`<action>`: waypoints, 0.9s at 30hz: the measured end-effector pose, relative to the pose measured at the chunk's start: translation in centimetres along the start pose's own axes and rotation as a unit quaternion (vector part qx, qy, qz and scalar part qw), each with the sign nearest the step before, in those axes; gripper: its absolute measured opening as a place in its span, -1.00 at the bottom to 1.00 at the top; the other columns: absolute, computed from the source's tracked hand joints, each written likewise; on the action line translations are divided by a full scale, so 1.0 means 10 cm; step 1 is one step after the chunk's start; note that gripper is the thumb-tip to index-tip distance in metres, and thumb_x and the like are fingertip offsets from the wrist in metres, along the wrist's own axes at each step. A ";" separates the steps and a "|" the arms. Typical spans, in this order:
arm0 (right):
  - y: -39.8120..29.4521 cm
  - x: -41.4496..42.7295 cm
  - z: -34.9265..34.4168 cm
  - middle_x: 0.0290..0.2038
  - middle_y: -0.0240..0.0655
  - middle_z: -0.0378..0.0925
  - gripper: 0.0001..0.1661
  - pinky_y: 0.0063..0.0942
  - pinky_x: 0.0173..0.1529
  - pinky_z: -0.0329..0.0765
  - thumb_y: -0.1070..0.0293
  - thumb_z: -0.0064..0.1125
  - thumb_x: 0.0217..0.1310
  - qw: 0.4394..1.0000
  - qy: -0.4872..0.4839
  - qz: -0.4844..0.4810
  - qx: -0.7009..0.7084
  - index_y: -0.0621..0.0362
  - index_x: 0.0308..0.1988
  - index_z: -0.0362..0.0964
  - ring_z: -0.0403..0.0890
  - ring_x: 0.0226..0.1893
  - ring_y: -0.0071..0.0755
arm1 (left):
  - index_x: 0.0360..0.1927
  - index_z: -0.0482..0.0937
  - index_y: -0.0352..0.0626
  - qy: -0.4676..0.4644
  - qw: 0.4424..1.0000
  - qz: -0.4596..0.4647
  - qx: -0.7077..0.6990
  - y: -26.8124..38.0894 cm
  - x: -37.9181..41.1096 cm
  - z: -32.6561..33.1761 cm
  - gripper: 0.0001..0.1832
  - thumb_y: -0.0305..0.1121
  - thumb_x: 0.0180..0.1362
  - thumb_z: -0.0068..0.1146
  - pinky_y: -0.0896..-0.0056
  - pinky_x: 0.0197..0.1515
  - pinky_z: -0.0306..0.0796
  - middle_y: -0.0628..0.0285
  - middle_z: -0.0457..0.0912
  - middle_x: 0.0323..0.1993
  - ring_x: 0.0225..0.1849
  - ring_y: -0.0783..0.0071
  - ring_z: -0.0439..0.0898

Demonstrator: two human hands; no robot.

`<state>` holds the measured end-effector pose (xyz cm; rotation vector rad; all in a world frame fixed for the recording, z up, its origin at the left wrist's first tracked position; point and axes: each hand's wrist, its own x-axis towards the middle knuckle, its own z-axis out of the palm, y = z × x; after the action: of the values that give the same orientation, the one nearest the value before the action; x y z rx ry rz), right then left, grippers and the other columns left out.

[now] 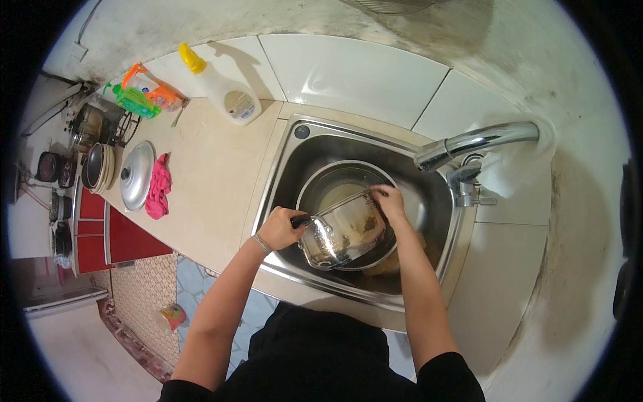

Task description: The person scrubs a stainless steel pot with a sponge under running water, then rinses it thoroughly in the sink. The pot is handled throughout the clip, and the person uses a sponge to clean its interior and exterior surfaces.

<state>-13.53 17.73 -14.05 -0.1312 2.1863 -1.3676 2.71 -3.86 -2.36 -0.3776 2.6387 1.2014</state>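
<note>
Between my hands a stainless steel pot (346,228) is tipped onto its side, its wall marked with brown stains. My left hand (279,228) grips its black handle. At the far side, my right hand (389,201) holds the pot beside the other dark handle, with the fingers slightly blurred. Under the pot, a round metal basin (346,165) with cloudy liquid sits in the stainless steel sink (427,221). Yellowish-brown matter (384,265) lies on the sink floor, partly covered by my right forearm; I cannot tell what it is.
A chrome faucet (482,138) reaches over the sink's right side. Along the counter (216,166) are a yellow-capped bottle (226,95), green (135,100) and orange (163,95) bottles, a pot lid (137,176), a pink cloth (159,188) and stacked bowls (100,168).
</note>
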 end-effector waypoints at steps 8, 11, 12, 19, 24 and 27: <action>-0.93 -1.01 0.32 -0.41 -0.31 0.41 -0.81 -0.28 -0.22 0.32 0.49 0.12 -0.23 0.909 0.090 -0.359 -0.191 0.07 -0.43 0.46 0.39 -0.30 -0.15 | -0.36 0.57 -0.34 0.033 0.999 0.005 -0.009 -0.04 -0.06 0.05 -0.76 -0.49 -0.18 0.06 0.40 -0.37 0.45 -0.10 0.55 -0.52 -0.50 0.11 0.57; -0.97 -1.09 0.49 -0.47 -0.32 0.39 -0.84 -0.33 -0.23 0.32 0.47 0.14 -0.27 0.888 0.100 -0.396 -0.210 0.05 -0.48 0.47 0.40 -0.31 -0.18 | -0.36 0.57 -0.33 0.020 1.000 -0.017 0.009 0.02 -0.07 0.02 -0.76 -0.49 -0.18 0.05 0.40 -0.38 0.44 -0.10 0.55 -0.51 -0.49 0.10 0.57; -0.91 -0.95 0.36 -0.46 -0.31 0.40 -0.85 -0.34 -0.23 0.33 0.47 0.13 -0.27 0.909 0.107 -0.365 -0.169 0.07 -0.48 0.47 0.41 -0.32 -0.17 | -0.36 0.57 -0.33 0.026 1.000 -0.013 0.004 0.02 -0.07 0.00 -0.76 -0.48 -0.18 0.05 0.39 -0.38 0.44 -0.10 0.55 -0.51 -0.49 0.10 0.57; -0.01 -0.19 -0.02 -0.25 -0.22 0.47 -0.76 -0.31 -0.11 0.39 0.33 0.09 -0.05 0.997 0.044 -0.047 -0.048 0.17 -0.31 0.50 0.46 -0.19 -0.15 | -0.37 0.57 -0.32 0.040 0.999 0.017 -0.007 -0.01 -0.03 0.08 -0.77 -0.48 -0.17 0.05 0.38 -0.38 0.44 -0.11 0.55 -0.52 -0.49 0.10 0.57; -0.87 -1.07 0.38 -0.37 -0.33 0.40 -0.86 -0.27 -0.19 0.33 0.41 0.13 -0.21 0.904 0.123 -0.330 -0.241 0.03 -0.45 0.45 0.36 -0.25 -0.19 | -0.36 0.57 -0.32 0.037 0.999 -0.014 -0.001 -0.02 -0.07 0.08 -0.76 -0.47 -0.17 0.04 0.35 -0.42 0.42 -0.09 0.54 -0.57 -0.54 0.12 0.56; -0.86 -1.12 0.48 -0.37 -0.34 0.40 -0.87 -0.28 -0.20 0.33 0.43 0.13 -0.22 0.893 0.104 -0.379 -0.218 0.01 -0.47 0.45 0.36 -0.25 -0.18 | -0.36 0.57 -0.32 0.058 0.998 0.011 0.014 -0.11 -0.08 0.10 -0.76 -0.46 -0.16 0.04 0.36 -0.42 0.42 -0.09 0.54 -0.57 -0.53 0.14 0.56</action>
<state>-3.41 13.86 -3.80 -1.1597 2.7377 -1.2509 3.93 -3.67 -3.51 -0.4273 2.7610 1.1825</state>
